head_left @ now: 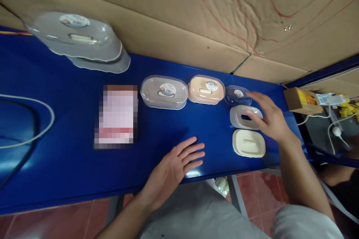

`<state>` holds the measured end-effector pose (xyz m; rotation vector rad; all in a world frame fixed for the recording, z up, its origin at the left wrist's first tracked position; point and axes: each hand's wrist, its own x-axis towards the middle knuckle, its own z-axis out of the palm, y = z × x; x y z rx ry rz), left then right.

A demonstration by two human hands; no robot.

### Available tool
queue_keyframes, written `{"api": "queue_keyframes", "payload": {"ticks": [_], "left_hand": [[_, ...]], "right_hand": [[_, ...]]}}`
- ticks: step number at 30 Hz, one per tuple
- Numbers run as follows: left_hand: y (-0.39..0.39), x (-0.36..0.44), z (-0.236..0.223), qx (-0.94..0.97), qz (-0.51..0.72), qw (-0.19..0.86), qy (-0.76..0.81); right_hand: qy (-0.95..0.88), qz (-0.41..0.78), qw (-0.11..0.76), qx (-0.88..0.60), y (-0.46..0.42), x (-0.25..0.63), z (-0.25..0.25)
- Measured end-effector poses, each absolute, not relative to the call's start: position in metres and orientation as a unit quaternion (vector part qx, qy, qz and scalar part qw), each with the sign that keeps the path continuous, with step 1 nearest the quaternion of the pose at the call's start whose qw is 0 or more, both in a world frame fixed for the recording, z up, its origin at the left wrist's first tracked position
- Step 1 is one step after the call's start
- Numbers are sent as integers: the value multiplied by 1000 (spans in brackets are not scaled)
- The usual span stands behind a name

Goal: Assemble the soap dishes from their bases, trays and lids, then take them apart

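My left hand [179, 160] hovers near the front edge of the blue table with its fingers spread, holding nothing. At the right, my right hand [270, 117] reaches in with thumb and fingers apart. Its blurred fingertips are beside a clear oval lid [234, 95] with a round sticker; whether they touch it I cannot tell. The thumb is over a pale grey oval piece [237, 117] with a dark slot in its middle. In front of that sits a cream oval piece [249, 150] with a raised bar.
A peach lidded box [206, 95] and a grey lidded box [164, 99] stand side by side. Larger clear lids [78, 41] are stacked at the back left. Also there are a pixelated flat item [117, 115], a white cable [52, 119] and a cardboard wall [168, 37].
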<state>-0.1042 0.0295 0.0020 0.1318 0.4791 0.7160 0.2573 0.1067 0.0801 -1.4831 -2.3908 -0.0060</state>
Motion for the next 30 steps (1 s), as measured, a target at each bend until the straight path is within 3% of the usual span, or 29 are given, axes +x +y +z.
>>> {"api": "queue_keyframes", "payload": {"ticks": [3,6,9,12,18,21,23,26,30], "left_hand": [[31,-103,-1,63,338,909,236],[34,-101,-3,62,325,912,242],[34,-98,-3,66,319,912,251],[28,-93,-3,77,309,910,265],[13,-85,3,35,291,909,297],[15,-87,7,-11,321,893,316],[18,-90,8,-28,339,879,334],[23,-90,10,-33,343,872,348],[28,-81,14,0,325,886,331]], "right_hand": [[-821,-63,184,-537,37,272,68],[-821,-36,125,-556,-21,257,45],[-819,-28,142,-556,-44,224,28],[-838,10,189,-512,-38,189,23],[-929,51,165,-328,5,164,38],[-866,-13,180,-466,32,203,40],[-816,-70,140,-556,45,237,36],[-808,-100,108,-570,48,265,27],[-820,-42,230,-523,28,230,28]]}}
